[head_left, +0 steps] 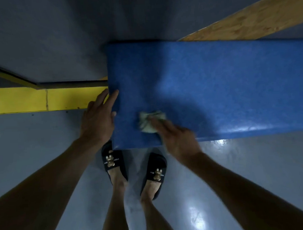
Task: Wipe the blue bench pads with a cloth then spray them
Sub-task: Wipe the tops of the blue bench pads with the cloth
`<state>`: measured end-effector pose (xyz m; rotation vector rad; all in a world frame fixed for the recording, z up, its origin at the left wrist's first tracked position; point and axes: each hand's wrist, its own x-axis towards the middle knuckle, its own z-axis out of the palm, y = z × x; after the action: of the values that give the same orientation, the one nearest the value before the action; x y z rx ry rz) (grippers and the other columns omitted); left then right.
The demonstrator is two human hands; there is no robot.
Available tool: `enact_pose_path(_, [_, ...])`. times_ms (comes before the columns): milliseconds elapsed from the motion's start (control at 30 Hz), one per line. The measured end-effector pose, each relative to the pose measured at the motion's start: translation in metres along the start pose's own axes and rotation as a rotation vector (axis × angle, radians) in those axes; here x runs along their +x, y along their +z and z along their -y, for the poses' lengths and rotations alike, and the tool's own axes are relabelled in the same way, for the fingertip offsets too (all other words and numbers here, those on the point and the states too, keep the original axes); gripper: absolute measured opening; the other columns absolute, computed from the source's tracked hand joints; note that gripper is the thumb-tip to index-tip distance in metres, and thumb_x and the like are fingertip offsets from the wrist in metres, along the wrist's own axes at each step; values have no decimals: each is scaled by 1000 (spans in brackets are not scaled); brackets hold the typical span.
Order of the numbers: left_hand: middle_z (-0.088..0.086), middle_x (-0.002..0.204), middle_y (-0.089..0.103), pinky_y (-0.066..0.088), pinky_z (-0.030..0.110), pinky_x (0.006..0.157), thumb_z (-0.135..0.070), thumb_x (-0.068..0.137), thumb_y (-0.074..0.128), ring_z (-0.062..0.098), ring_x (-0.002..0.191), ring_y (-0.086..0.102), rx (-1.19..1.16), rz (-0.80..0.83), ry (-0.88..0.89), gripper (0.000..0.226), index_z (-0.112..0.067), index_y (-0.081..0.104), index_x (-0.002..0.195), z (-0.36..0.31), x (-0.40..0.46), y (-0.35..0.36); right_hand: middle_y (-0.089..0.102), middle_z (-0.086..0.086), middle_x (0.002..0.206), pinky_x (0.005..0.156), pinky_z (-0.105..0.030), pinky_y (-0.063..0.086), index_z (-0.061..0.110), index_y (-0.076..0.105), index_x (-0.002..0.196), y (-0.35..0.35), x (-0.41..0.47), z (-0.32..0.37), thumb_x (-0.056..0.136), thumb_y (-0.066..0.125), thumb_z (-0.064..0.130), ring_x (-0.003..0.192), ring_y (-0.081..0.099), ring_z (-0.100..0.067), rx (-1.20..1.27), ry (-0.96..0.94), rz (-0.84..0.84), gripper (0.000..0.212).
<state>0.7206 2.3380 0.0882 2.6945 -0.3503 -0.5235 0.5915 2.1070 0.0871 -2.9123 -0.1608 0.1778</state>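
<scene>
A blue bench pad (pixel 216 85) stretches from the middle of the head view to the right edge. A small pale green cloth (pixel 148 126), bunched up, lies on the pad near its front left corner. My right hand (pixel 177 140) presses down on the cloth with its fingers, blurred by motion. My left hand (pixel 98 116) rests flat against the pad's left end, fingers spread over the edge, holding nothing. No spray bottle is in view.
A yellow beam (pixel 38 97) runs along the floor left of the pad. A wooden plank (pixel 248 21) slants behind the pad at the upper right. My feet in dark slippers (pixel 114 162) stand on the grey floor just below the pad's front edge.
</scene>
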Motion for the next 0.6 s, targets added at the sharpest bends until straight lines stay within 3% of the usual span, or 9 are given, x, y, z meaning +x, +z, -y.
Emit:
enact_pose_path(67, [-1, 161, 25, 44, 51, 102, -13, 99, 52, 35, 133, 40, -46, -28, -29, 64, -31, 28, 155, 3, -11, 3, 61, -9, 133, 59, -43, 59, 27, 43, 150, -10, -31, -63, 81, 64, 10, 81, 70, -37, 1, 219, -14, 74])
enact_pose_path(167, [1, 158, 31, 43, 48, 104, -9, 98, 51, 29, 137, 38, -128, -49, -41, 65, -29, 28, 155, 4, -27, 8, 50, -9, 141, 79, -48, 54, 36, 26, 155, -32, -68, -117, 89, 57, 12, 100, 65, -42, 31, 656, 0, 77])
enact_pose_path(300, [0, 150, 42, 44, 44, 96, -2, 93, 52, 28, 128, 47, -232, -80, -107, 68, -31, 33, 151, 6, -44, 14, 39, 1, 158, 95, -45, 47, 33, 28, 156, -23, -59, -67, 100, 40, 22, 123, 57, -37, 222, 878, -165, 59])
enact_pose_path(367, [0, 146, 45, 44, 41, 93, -1, 93, 50, 27, 122, 52, -263, -77, -155, 65, -31, 36, 149, 4, -53, 16, 42, 3, 156, 77, -37, 50, 30, 34, 155, -4, -43, -13, 94, 40, 21, 103, 67, -37, 283, 789, -218, 61])
enact_pose_path(433, [2, 144, 47, 43, 36, 88, 0, 93, 48, 27, 120, 54, -280, -56, -199, 63, -29, 38, 149, 1, -61, 19, 42, 0, 156, 62, -26, 43, 27, 31, 156, 13, -22, 38, 93, 49, 11, 84, 70, -32, 279, 622, -126, 67])
enact_pose_path(500, [4, 144, 47, 40, 33, 86, -1, 95, 47, 27, 118, 55, -279, -40, -237, 61, -28, 39, 149, 1, -69, 20, 43, -2, 154, 60, -28, 52, 26, 24, 158, 13, 3, 70, 94, 54, 14, 89, 69, -27, 305, 447, 9, 72])
enact_pose_path(600, [5, 145, 48, 44, 39, 91, -4, 97, 47, 28, 117, 57, -278, -32, -239, 55, -25, 40, 148, 9, -79, 22, 62, -5, 132, 50, -31, 51, 22, 43, 150, 5, 30, 57, 89, 59, 23, 72, 71, -27, 183, 107, 27, 64])
